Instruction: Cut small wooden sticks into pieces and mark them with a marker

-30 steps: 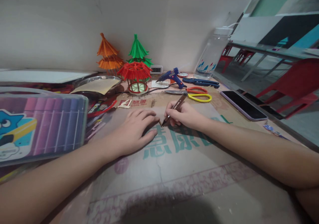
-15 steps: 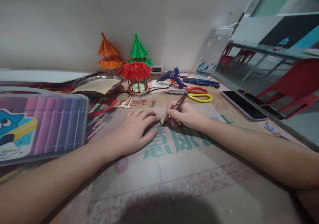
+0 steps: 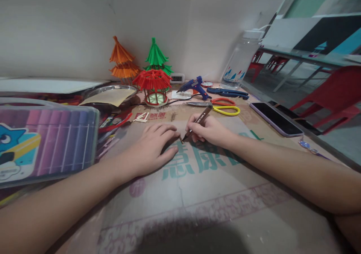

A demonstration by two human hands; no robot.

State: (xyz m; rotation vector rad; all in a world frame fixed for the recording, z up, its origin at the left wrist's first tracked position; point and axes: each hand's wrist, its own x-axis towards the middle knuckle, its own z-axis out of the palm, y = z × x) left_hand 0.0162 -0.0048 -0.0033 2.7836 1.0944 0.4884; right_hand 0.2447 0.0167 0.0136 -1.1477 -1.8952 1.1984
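Observation:
A brown marker [image 3: 199,120] is pinched in my right hand [image 3: 207,128], slanting down to the left with its dark tip close against a small brown stick [image 3: 181,139]. My left hand [image 3: 156,146] lies flat on the printed sheet, its fingers stretched out. The index fingertip rests at the upper end of the little stick, and the thumb lies lower down, apart from it. Several short pale sticks [image 3: 142,117] lie loose beyond the left hand.
A marker case [image 3: 64,141] stands at the left. Behind are pavilion models, red [image 3: 153,81], orange and green, a blue glue gun [image 3: 196,86], scissors [image 3: 225,109], blue pliers-like tool [image 3: 227,93] and a bottle [image 3: 239,64]. A phone [image 3: 276,119] lies right.
The marker tip has shifted slightly up along the small stick, and the stick's lower end now shows. My left hand has stayed nearly still.

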